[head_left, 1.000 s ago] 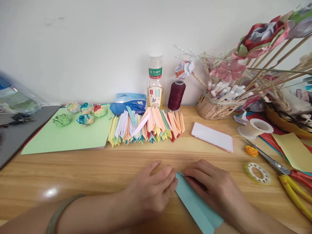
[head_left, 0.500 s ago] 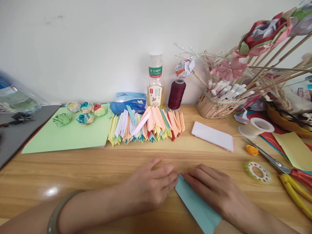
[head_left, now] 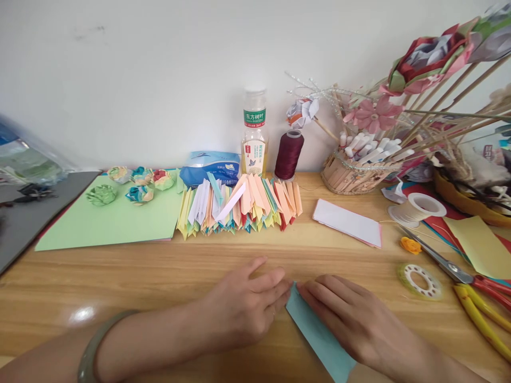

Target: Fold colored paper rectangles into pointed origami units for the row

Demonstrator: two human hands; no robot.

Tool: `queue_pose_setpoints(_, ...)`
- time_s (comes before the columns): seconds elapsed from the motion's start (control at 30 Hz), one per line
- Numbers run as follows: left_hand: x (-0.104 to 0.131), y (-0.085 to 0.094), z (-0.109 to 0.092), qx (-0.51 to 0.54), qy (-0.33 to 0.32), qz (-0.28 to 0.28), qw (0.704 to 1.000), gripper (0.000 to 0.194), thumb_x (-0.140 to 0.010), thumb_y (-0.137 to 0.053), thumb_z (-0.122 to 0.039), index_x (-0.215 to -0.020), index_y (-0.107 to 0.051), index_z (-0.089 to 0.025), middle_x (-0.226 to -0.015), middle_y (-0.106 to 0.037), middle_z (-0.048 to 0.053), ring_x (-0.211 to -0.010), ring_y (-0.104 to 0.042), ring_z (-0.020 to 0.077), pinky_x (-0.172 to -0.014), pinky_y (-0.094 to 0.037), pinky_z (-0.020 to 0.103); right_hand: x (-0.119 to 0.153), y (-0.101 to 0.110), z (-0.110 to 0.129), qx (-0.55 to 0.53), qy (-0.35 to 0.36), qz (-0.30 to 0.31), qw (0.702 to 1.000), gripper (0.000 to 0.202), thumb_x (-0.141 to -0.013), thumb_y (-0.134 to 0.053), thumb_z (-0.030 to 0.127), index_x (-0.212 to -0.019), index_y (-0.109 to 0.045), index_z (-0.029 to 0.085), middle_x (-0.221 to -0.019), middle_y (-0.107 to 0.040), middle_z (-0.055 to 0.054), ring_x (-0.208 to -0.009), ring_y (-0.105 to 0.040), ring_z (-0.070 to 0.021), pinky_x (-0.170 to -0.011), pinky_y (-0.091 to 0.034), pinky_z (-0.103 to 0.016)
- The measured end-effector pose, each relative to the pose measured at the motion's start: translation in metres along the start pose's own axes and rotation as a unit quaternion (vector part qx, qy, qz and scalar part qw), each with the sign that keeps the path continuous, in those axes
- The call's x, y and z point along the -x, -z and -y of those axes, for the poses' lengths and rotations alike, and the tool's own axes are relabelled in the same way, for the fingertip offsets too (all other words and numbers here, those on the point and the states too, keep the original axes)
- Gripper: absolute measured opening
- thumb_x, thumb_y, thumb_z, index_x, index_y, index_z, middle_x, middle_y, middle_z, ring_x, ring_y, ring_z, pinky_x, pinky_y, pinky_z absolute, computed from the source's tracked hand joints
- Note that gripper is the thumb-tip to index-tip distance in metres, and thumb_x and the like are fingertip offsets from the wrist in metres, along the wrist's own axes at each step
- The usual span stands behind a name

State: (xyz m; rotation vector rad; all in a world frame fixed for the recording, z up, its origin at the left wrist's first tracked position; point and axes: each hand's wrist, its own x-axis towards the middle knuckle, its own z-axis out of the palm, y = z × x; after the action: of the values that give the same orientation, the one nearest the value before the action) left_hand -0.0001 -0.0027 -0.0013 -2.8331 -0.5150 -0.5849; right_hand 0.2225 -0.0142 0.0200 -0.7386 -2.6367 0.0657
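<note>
A strip of light blue paper (head_left: 315,332) lies slanted on the wooden table, its near end close to the bottom edge of the view. My left hand (head_left: 255,300) pinches at the paper's far left corner with its fingertips, the index finger raised a little above the others. My right hand (head_left: 347,311) is curled over the right side of the same paper, fingers together and pressing near its far tip. Both sets of fingertips almost meet there. The right fingers hide part of the paper's right edge.
Beyond my hands stands a row of folded paper pieces (head_left: 239,205). Green sheets (head_left: 131,226) with paper flowers are at left. White paper slips (head_left: 347,222), a tape roll (head_left: 420,281), scissors (head_left: 451,266) and yellow-handled pliers (head_left: 479,319) lie at right. A bottle (head_left: 254,133) stands behind.
The small raised fold at the paper's far tip no longer shows. My right fingers have shifted slightly, and the paper's near end has moved a little left. My left hand has hardly moved.
</note>
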Motion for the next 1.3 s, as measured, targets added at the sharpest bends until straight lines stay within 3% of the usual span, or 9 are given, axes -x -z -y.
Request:
queue_pose_setpoints(0.2,-0.003,0.001,0.002,0.011,0.004,-0.004,1.0,0.027,-0.095,-0.037,-0.01,-0.108,-0.062,-0.009,-0.111,-0.066,0.006,-0.104,-0.054,0.0195,-0.093,-0.04,0.041,0.002,0.004,-0.004,-0.004,0.002,0.036,0.999,0.042,-0.096,-0.023,0.011,-0.081,-0.063,0.013,-0.071,-0.059,-0.007,-0.063,-0.05,-0.0177,-0.054,-0.042,-0.031)
queue_pose_setpoints(0.37,-0.004,0.004,0.003,0.027,0.0,-0.001,1.0,0.026,-0.095,-0.039,-0.01,-0.105,-0.063,-0.008,-0.111,-0.066,0.006,-0.101,-0.055,0.0188,-0.092,-0.041,0.039,0.007,0.01,-0.013,-0.07,-0.043,0.059,0.995,0.032,-0.091,-0.032,0.01,-0.082,-0.063,0.016,-0.07,-0.057,-0.006,-0.065,-0.05,-0.017,-0.055,-0.04,-0.03)
queue_pose_setpoints(0.47,-0.003,0.004,0.003,0.023,-0.004,-0.003,1.0,0.024,-0.094,-0.041,-0.01,-0.104,-0.063,-0.008,-0.11,-0.066,0.007,-0.101,-0.055,0.0192,-0.093,-0.041,0.039,0.005,0.013,-0.017,-0.102,-0.064,0.05,0.991,0.03,-0.088,-0.034,0.008,-0.092,-0.063,0.016,-0.076,-0.058,-0.006,-0.067,-0.051,-0.0163,-0.057,-0.041,-0.029)
queue_pose_setpoints(0.57,-0.002,0.002,0.003,0.02,-0.008,-0.002,1.0,0.024,-0.094,-0.042,-0.01,-0.104,-0.063,-0.008,-0.109,-0.066,0.007,-0.102,-0.055,0.0193,-0.093,-0.04,0.039,0.001,0.012,-0.016,-0.106,-0.062,0.079,0.989,0.033,-0.086,-0.035,0.007,-0.106,-0.06,0.017,-0.085,-0.06,-0.008,-0.074,-0.053,-0.0175,-0.063,-0.044,-0.03)
queue_pose_setpoints(0.73,-0.003,0.001,0.003,0.033,-0.002,-0.004,0.999,0.024,-0.094,-0.041,-0.01,-0.104,-0.063,-0.008,-0.108,-0.066,0.006,-0.101,-0.054,0.0201,-0.094,-0.04,0.04,-0.002,0.014,-0.019,-0.115,-0.073,0.122,0.983,0.03,-0.084,-0.041,0.008,-0.1,-0.063,0.02,-0.092,-0.061,-0.008,-0.084,-0.051,-0.0221,-0.072,-0.042,-0.038)
queue_pose_setpoints(0.93,-0.002,0.002,0.006,0.055,0.01,0.003,0.998,0.025,-0.096,-0.04,-0.013,-0.1,-0.064,-0.012,-0.11,-0.066,0.003,-0.102,-0.054,0.0187,-0.095,-0.04,0.039,0.006,0.034,-0.036,-0.175,-0.129,0.183,0.959,0.032,-0.084,-0.042,0.002,-0.086,-0.064,0.024,-0.1,-0.058,-0.005,-0.096,-0.051,-0.0199,-0.08,-0.042,-0.037)
queue_pose_setpoints(1.1,0.003,-0.004,0.012,0.041,0.007,0.004,0.999,0.019,-0.094,-0.047,-0.017,-0.103,-0.063,-0.02,-0.116,-0.064,-0.001,-0.114,-0.049,0.0191,-0.103,-0.033,0.045,0.005,0.042,-0.03,-0.279,-0.141,0.227,0.922,0.026,-0.078,-0.051,0.003,-0.09,-0.061,0.024,-0.1,-0.055,-0.003,-0.091,-0.055,-0.0148,-0.077,-0.047,-0.028)
queue_pose_setpoints(1.2,0.002,-0.001,0.012,0.027,0.027,-0.02,0.999,0.02,-0.094,-0.047,-0.017,-0.108,-0.061,-0.018,-0.124,-0.059,0.003,-0.12,-0.044,0.0208,-0.104,-0.031,0.046,0.002,0.035,-0.022,-0.274,-0.125,0.203,0.932,0.019,-0.078,-0.055,0.006,-0.078,-0.063,0.023,-0.09,-0.057,-0.002,-0.082,-0.057,-0.0136,-0.069,-0.047,-0.025)
queue_pose_setpoints(1.3,-0.002,0.004,0.007,0.048,0.058,-0.089,0.993,0.022,-0.093,-0.048,-0.014,-0.11,-0.061,-0.013,-0.118,-0.062,0.005,-0.112,-0.048,0.02,-0.1,-0.036,0.04,0.002,0.02,-0.018,-0.196,-0.148,0.118,0.962,0.021,-0.084,-0.047,0.008,-0.077,-0.062,0.02,-0.085,-0.057,-0.003,-0.073,-0.057,-0.0129,-0.062,-0.044,-0.024)
